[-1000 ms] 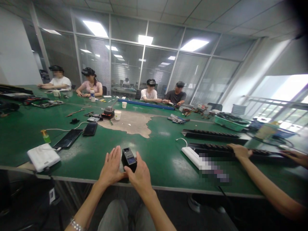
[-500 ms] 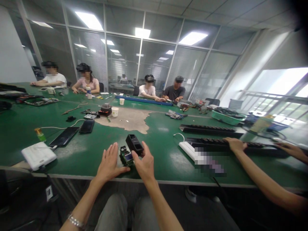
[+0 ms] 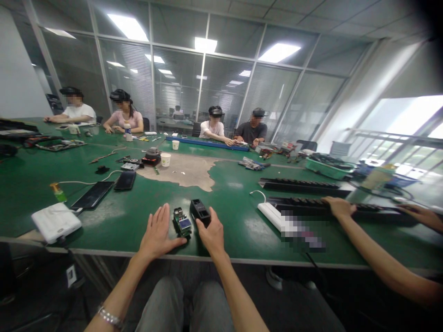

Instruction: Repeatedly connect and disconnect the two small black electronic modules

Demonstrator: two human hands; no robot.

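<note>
On the green table in front of me lies a small green circuit board with a little screen [image 3: 182, 224]. My left hand [image 3: 157, 235] rests flat beside it with the fingers stretched out, its thumb tip close to the board's lower edge. To the right of the board, my right hand [image 3: 212, 235] has thumb and fingers around a black rectangular housing [image 3: 200, 211]. The housing has openings in its top face and sits just above or on the table; I cannot tell which.
Two phones [image 3: 92, 195] and a white power bank [image 3: 56, 222] lie on the left. A white power strip [image 3: 272, 219] and long black rails [image 3: 304, 186] are on the right, where a co-worker's hand [image 3: 341, 208] rests. Paper cups [image 3: 165, 160] stand farther back. Several people sit opposite.
My right hand has moved the black housing a little right and down, away from the circuit board, which now shows fully. My left hand has stayed nearly in place.
</note>
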